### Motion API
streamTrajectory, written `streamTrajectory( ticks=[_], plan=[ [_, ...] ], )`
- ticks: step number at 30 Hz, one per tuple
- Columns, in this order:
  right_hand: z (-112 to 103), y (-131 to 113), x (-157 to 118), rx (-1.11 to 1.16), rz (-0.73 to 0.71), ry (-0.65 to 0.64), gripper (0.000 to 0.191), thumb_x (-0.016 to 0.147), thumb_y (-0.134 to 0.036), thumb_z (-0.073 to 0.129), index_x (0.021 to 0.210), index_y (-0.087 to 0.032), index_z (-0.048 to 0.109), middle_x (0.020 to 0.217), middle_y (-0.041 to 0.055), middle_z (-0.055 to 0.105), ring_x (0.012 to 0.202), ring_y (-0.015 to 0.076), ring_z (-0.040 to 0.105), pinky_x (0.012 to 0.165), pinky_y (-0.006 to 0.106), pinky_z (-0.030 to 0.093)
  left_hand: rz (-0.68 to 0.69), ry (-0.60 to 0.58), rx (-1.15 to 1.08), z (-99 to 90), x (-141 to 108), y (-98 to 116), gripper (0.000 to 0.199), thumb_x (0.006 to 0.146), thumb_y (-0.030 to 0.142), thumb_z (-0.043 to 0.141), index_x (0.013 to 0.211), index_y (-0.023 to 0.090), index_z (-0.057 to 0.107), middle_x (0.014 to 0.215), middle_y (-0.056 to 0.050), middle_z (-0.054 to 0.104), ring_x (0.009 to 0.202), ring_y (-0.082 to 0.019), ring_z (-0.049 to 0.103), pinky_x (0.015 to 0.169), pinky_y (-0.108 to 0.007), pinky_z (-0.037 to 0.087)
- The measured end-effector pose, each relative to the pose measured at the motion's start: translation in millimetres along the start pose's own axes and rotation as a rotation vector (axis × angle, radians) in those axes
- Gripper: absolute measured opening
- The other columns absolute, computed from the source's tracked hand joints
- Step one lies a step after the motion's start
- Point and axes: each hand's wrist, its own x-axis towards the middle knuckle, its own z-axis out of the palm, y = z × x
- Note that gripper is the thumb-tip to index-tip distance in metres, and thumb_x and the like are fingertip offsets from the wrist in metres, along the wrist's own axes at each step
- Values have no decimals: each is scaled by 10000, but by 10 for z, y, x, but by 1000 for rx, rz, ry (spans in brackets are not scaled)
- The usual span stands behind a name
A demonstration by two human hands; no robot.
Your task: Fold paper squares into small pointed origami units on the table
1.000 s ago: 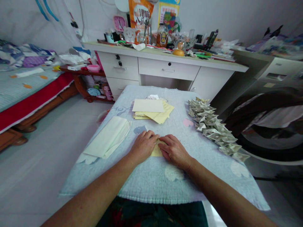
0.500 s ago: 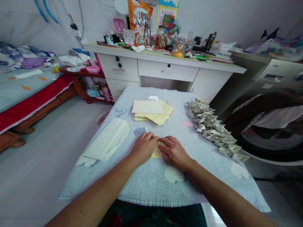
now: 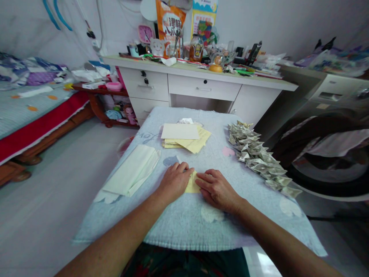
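A small piece of yellow paper (image 3: 192,186) lies on the cloth-covered table in front of me, with a crease or edge line near its middle. My left hand (image 3: 176,179) is closed on its left side, fingertips at the top edge. On the other side my right hand (image 3: 216,188) is bent over the paper's right edge, fingers together and pressing it down. The palms hide parts of the paper. Beyond the hands lies a stack of yellow sheets (image 3: 196,145) with a pale card (image 3: 180,131) on top.
Folded pale green paper or cloth (image 3: 131,171) lies at the left of the table (image 3: 178,231). A long row of interlocked folded paper pieces (image 3: 256,154) runs along the right side. A cluttered white desk (image 3: 204,82) stands behind, a washing machine (image 3: 331,96) at right, a bed (image 3: 37,111) at left.
My right hand has slid slightly to the right and toward me, baring more of the yellow paper. My left hand has barely moved.
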Motion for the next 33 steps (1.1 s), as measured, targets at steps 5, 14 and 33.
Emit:
streamTrajectory(
  ticks=[5,14,33],
  plan=[
    [-56,-51,-167,27,38,-18,381,846,-189,536,1227,-172,555,1277,95,572,1063,271,484,938,447,386,3,-2,21,15,1,-7,294,907,209,457,1171,257,577,1049,-52,555,880,-209,468,765,-346,392],
    [-236,-126,-332,85,124,-56,215,816,-157,555,1020,-158,625,1115,93,640,989,236,520,923,396,388,6,7,28,23,-10,3,278,915,212,459,1161,254,582,1027,-57,565,889,-210,473,753,-341,396],
    [143,238,456,259,260,82,175,764,-134,615,931,-176,580,893,36,594,864,184,489,799,310,357,-71,84,-190,31,-48,-36,337,844,181,551,1178,188,513,1089,-65,565,1018,-222,491,918,-387,420]
  ],
)
